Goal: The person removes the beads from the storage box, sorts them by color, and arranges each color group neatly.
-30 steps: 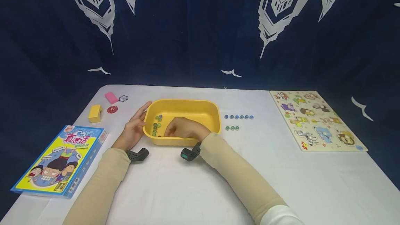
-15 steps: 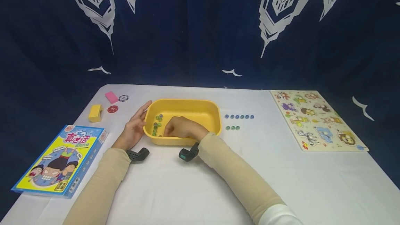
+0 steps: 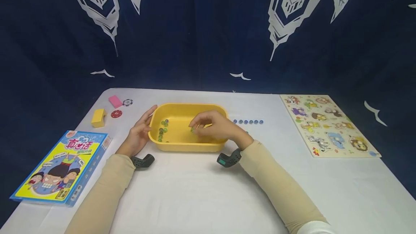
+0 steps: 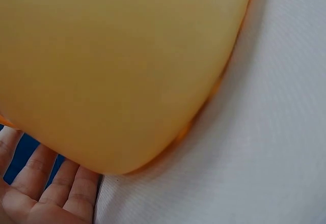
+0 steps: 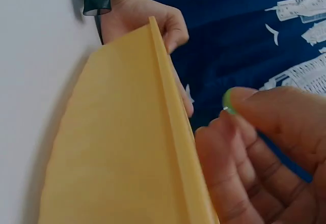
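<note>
Head view: green marble (image 3: 192, 129) over the yellow tray (image 3: 185, 147), pinched between thumb and fingertip of the right hand (image 3: 219, 125), forearm slanting in from the tray's near right. Left hand (image 3: 139, 134) touches the tray's left end, fingers extended. Blue marbles (image 3: 251, 121) rowed right of the tray.

i have the head view looking forward and down across the table (image 3: 182, 190) to the curtain (image 3: 195, 39), and both wrist views close beside the tub (image 3: 188, 147), sharing it and the left hand (image 3: 138, 137), which the right view faces from farther off.
</note>
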